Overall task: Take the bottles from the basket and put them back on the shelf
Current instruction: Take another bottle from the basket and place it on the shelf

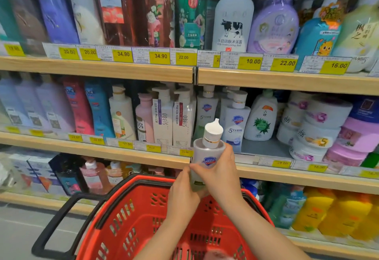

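Note:
A white pump bottle (207, 153) with a blue shield logo is held upright above the red basket (127, 214), level with the front edge of the middle shelf (102, 151). My left hand (182, 194) grips its lower part from the left. My right hand (219, 171) wraps its body from the right. Matching white bottles (235, 122) stand on the middle shelf just behind it, with a bare patch of shelf (262, 147) to their right. A pale pink thing (217, 256) lies blurred at the basket's bottom.
Wooden shelves packed with shampoo and body-wash bottles fill the view, with yellow price tags (253, 61) along the edges. Pink and white stacked jars (315, 128) sit right of the gap. The basket's black handle (61, 220) hangs to the left over grey floor.

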A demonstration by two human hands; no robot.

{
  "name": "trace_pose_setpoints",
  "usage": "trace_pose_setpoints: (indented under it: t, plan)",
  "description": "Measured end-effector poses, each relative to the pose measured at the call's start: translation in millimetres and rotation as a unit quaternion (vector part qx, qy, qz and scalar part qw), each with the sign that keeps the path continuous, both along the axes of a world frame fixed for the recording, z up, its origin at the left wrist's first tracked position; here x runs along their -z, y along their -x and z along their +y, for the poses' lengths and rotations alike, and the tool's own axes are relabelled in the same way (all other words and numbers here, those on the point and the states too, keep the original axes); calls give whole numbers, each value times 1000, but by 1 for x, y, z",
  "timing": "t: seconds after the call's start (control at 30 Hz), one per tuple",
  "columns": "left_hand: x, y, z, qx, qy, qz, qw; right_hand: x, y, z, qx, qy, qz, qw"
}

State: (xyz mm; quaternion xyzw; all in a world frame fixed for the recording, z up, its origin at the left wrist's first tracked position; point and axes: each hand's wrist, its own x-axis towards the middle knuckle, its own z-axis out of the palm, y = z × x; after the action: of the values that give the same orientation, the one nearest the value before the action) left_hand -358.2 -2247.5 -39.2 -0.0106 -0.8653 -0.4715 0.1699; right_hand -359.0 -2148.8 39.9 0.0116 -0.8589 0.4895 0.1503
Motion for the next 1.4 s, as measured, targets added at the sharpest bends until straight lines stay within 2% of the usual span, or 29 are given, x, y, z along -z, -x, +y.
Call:
trace_pose_setpoints:
  t: [0.1, 0.27, 0.37, 0.5, 0.67, 0.93, 1.23, 1.4]
  plan:
    - [-2, 16, 1, 21, -2, 20, 1000, -1, 8, 2, 20, -52, 2, 998]
    - [-12, 47, -9, 104, 8, 17, 994, -21, 27, 9, 48, -57, 41, 996]
    - [-12, 59, -31, 73, 96, 44, 992, -36, 39, 11, 53, -36, 79, 995]
    - [-2, 70, -48, 25, 223, 85, 971, -41, 53, 5, 40, -15, 136, 990]
    - [13, 78, -50, -3, 318, 111, 942, -26, 76, -5, 42, -24, 141, 989]
    - [19, 85, -48, -8, 299, 125, 946, -10, 109, -24, 107, -61, 89, 988]
    - [25, 85, -49, 0, 286, 114, 951, -18, 135, -33, 131, -174, -5, 976]
    - [25, 83, -49, 6, 280, 111, 953, -14, 143, -34, 148, -150, 9, 977]
